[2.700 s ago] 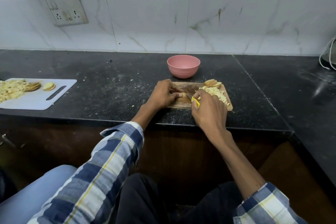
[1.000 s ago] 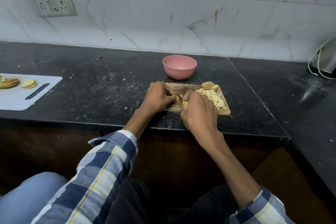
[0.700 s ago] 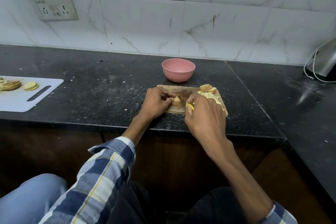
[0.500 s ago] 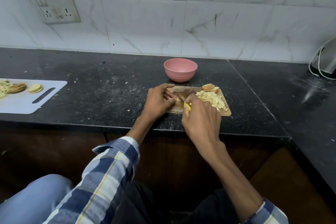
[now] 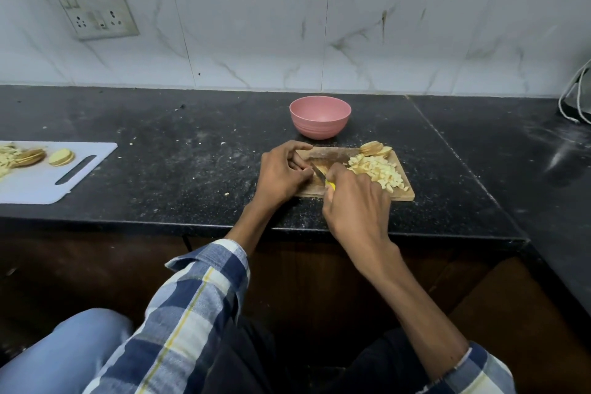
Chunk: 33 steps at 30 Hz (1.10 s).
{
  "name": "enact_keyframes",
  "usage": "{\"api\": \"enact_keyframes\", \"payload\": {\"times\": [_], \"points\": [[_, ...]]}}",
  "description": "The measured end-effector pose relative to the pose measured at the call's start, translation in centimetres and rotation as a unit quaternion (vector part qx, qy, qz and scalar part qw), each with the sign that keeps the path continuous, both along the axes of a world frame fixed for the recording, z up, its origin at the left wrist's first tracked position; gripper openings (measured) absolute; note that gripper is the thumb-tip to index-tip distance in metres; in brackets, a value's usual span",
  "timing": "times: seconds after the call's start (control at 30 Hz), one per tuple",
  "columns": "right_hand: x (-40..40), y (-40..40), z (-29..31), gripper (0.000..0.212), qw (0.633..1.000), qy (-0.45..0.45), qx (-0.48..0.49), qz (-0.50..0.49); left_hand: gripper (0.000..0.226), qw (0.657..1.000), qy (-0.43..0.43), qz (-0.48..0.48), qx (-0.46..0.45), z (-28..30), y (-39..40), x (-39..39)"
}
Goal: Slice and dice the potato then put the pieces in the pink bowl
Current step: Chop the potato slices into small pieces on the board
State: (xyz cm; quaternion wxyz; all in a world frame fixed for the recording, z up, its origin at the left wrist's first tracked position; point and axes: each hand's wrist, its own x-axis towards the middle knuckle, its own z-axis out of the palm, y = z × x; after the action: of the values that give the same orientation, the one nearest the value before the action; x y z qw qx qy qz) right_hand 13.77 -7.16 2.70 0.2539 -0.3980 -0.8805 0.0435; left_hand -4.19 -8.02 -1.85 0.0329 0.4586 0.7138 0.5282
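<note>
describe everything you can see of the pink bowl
The round pink bowl, matte and plastic-looking with faint ridges near its base, stands upright on the black speckled stone counter just behind the small wooden cutting board. The part of its inside that shows is bare. Neither hand touches it, and it looks whole and clean.

Blue-and-white plaid sleeves [image 5: 198, 307], dark trousers [image 5: 243, 361].

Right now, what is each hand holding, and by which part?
The right hand grips the knife by its yellow handle. The left hand is curled on the wooden board beside the blade; what it holds, if anything, is hidden.
</note>
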Motion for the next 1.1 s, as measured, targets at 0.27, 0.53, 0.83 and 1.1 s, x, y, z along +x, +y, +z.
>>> {"api": "enact_keyframes", "payload": {"times": [0.27,0.53,0.83,1.1], "points": [[1.1,-0.7,0.5,0.017,1.000,0.006,-0.001,0.016,0.033,1.000,0.014,0.008,-0.010,0.1,0.0,0.3],[3.0,-0.1,0.4,0.020,0.999,0.021,-0.031,0.026,0.030,0.999,0.028,0.010,-0.017,0.1,-0.2,0.4],[3.1,3.5,-1.5,0.015,0.990,0.132,-0.009,0.050,0.033,0.995,0.068,-0.006,-0.076,0.5,-0.6,0.8],[1.3,15.0,-1.0,0.020,0.960,0.267,-0.080,0.035,0.034,0.987,0.081,-0.048,-0.129,1.6,0.1,-0.2]]}}
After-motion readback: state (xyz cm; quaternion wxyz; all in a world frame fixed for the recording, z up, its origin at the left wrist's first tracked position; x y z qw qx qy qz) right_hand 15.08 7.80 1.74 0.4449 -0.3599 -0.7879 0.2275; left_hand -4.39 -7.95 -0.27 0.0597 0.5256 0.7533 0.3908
